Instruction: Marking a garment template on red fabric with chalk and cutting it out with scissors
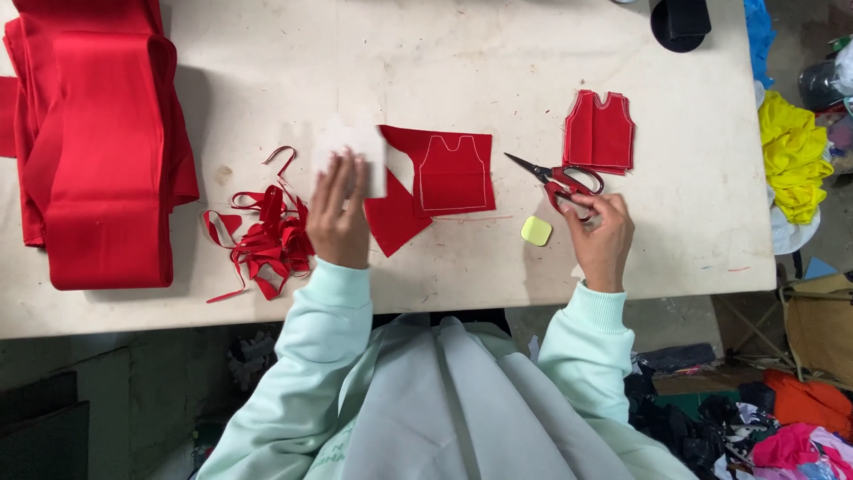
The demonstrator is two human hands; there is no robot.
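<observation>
My left hand (338, 216) holds a white card template (354, 151) at the left edge of a red fabric piece (437, 182) marked with a white vest outline. My right hand (601, 235) grips the handles of red scissors (558, 180), whose blades point up and left on the table. A small stack of cut red vest shapes (599, 133) lies just beyond the scissors. A pale yellow chalk piece (536, 231) sits between my hands.
Red fabric trimmings (263, 236) are piled left of my left hand. A large folded red cloth (98, 142) covers the table's left end. Yellow fabric (793, 156) hangs off the beige table (444, 53) at right; mixed cloth scraps (764, 427) lie on the floor.
</observation>
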